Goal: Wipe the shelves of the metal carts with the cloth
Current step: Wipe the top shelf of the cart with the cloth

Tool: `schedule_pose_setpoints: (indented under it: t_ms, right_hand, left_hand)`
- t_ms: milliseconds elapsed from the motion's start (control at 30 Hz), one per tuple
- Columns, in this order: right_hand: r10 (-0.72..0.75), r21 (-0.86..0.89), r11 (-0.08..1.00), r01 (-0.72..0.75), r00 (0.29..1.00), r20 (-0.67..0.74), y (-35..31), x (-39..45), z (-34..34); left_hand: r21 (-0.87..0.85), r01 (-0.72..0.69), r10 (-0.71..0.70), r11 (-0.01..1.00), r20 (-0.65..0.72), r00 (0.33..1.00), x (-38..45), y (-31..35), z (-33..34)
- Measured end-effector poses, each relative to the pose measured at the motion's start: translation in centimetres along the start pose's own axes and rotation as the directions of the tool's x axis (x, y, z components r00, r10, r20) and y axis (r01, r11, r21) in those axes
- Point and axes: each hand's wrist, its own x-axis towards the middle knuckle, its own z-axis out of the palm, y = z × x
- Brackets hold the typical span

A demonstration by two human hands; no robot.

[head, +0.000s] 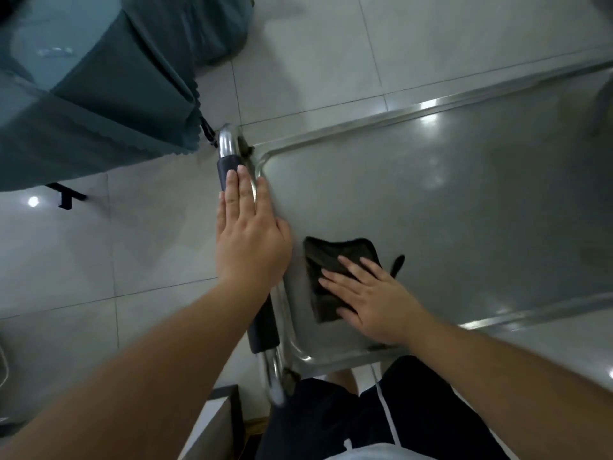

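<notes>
While the right hand (368, 300) presses flat, fingers spread, on the dark cloth (335, 270) lying on the cart shelf (464, 194), the left hand (248, 234) rests flat on the cart handle (229, 161), with a teal tablecloth (99, 104) hanging nearby.

dark folded cloth (335, 277) flat on steel cart shelf (464, 200)

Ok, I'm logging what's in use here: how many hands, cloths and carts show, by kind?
Hands: 2, the left hand flat on the cart's handle, the right hand flat on the cloth
Dark cloth: 1
Metal cart: 1
Total: 4
</notes>
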Motion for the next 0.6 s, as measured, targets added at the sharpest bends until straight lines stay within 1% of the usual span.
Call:
schedule_pose_setpoints:
  t_ms: [67,167,267,333,400,433,467,500,533,600]
  right_hand:
    - [0.036,0.0,0.999,-0.036,0.999,0.012,0.9,-4.0,0.9]
    - [0.155,0.009,0.988,-0.156,0.987,0.047,2.9,-8.3,1.1]
    - [0.308,0.021,0.951,-0.31,0.949,0.068,5.0,-11.1,1.0]
    - [0.447,0.056,0.892,-0.449,0.893,0.052,6.7,-12.8,0.8]
    - [0.577,0.094,0.809,-0.58,0.814,0.063,8.2,-14.1,0.7]
    - [0.604,0.102,0.787,-0.608,0.794,0.067,8.8,-14.4,0.6]
    - [0.609,0.1,0.784,-0.612,0.79,0.065,9.1,-14.4,0.4]
    - [0.6,0.087,0.793,-0.602,0.798,0.052,9.2,-14.3,0.3]
    - [0.585,0.067,0.808,-0.585,0.811,0.034,9.3,-14.0,0.1]
    - [0.55,0.041,0.834,-0.55,0.835,0.003,9.4,-13.7,0.0]
  left_hand:
    - [0.048,0.0,0.0,0.999,0.009,1.0,-0.1,0.2,0.0]
    - [0.102,-0.024,0.023,0.995,0.009,1.0,-0.1,0.2,0.1]
    - [0.17,-0.107,0.111,0.98,-0.011,0.994,-0.2,0.2,0.3]
    - [0.268,-0.217,0.226,0.939,0.0,0.974,-0.4,0.3,0.5]
    - [0.393,-0.337,0.334,0.856,0.076,0.939,-0.7,0.7,0.9]
    - [0.423,-0.37,0.35,0.827,0.126,0.928,-0.7,1.2,1.2]
    - [0.418,-0.376,0.341,0.827,0.158,0.927,-0.8,2.0,1.8]
    - [0.382,-0.361,0.317,0.85,0.175,0.932,-0.9,3.0,2.4]
    - [0.318,-0.326,0.28,0.89,0.184,0.942,-1.2,4.4,3.1]
    - [0.138,-0.211,0.179,0.968,0.211,0.961,-2.1,7.7,4.6]
